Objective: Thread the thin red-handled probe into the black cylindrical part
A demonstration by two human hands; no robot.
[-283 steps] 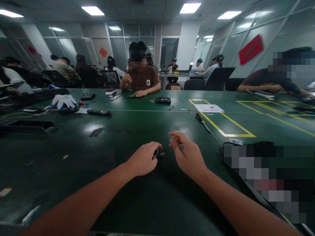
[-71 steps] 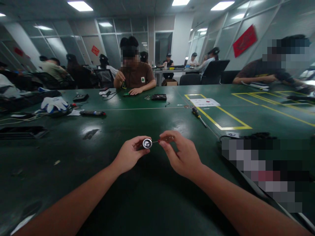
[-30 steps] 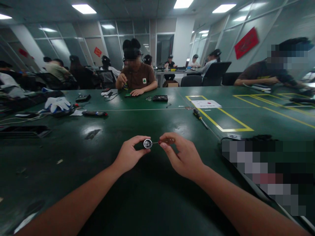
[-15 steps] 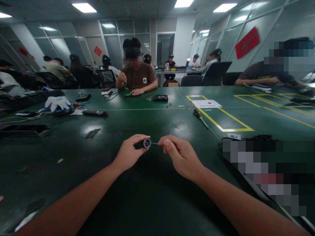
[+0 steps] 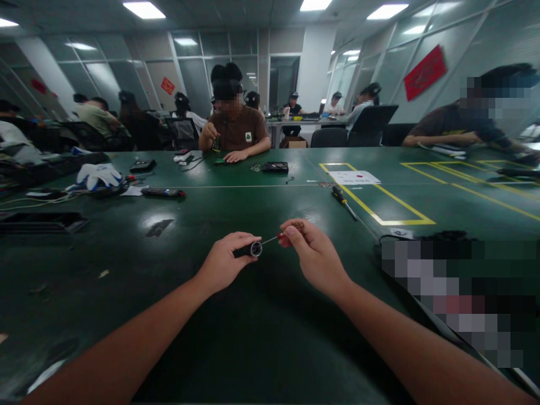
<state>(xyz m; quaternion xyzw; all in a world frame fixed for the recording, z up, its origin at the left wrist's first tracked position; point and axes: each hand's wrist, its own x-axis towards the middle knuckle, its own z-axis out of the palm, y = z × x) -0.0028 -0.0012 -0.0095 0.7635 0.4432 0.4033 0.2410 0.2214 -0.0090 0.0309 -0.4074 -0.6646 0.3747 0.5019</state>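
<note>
My left hand [image 5: 223, 261] is closed around a small black flashlight [image 5: 243, 250], thumb below and fingers above. Its round silver-rimmed end [image 5: 256, 248] faces me and tilts to the right. In my right hand [image 5: 314, 253], pinched between thumb and fingers, is a thin screwdriver [image 5: 271, 239] with a red collar and a brownish handle that the fingers partly cover. The metal shaft slants down to the left, its tip at or close by the flashlight's rim. Whether the tip touches the rim I cannot tell.
On the green table [image 5: 261, 349] lie a yellow-black screwdriver [image 5: 345, 203], a dark pen-like tool [image 5: 163, 193], white gloves [image 5: 99, 176], a black box [image 5: 275, 167] and a paper sheet [image 5: 354, 178]. A person [image 5: 236, 129] works opposite; another sits at the right.
The screwdriver's handle has risen and its shaft now slants, with the red collar in view. My right hand has turned, and the flashlight has swung so that its black side shows.
</note>
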